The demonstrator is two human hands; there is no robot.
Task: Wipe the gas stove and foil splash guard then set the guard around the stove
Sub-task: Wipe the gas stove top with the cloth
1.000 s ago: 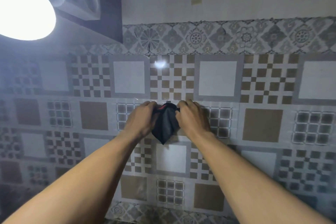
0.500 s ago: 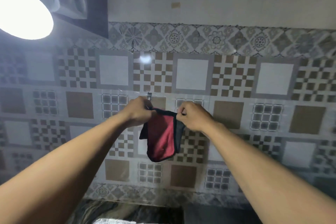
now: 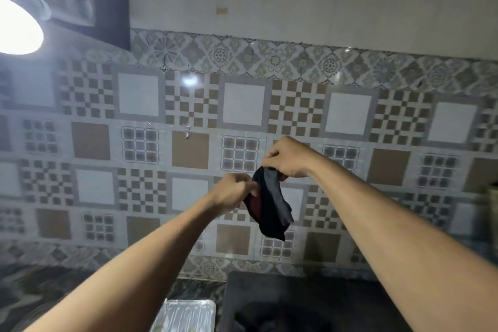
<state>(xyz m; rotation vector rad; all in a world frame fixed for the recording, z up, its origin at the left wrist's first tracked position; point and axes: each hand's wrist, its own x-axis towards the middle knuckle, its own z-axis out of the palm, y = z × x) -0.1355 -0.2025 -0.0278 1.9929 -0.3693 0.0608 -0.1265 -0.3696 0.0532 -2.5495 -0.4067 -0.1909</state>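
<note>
Above the gas stove (image 3: 296, 302), I am pinching the dark cloth (image 3: 270, 205) with my right hand (image 3: 287, 158) and left hand (image 3: 233, 191); the foil splash guard (image 3: 186, 314) is lying left of it. A loose pinch risks dropping the cloth.

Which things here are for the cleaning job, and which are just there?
For the job:
cloth, held by the left hand and right hand
stove, dark, at the bottom
foil guard, beside the stove

Just there:
hook on the tiled wall, bare now
lamp, top left
</note>
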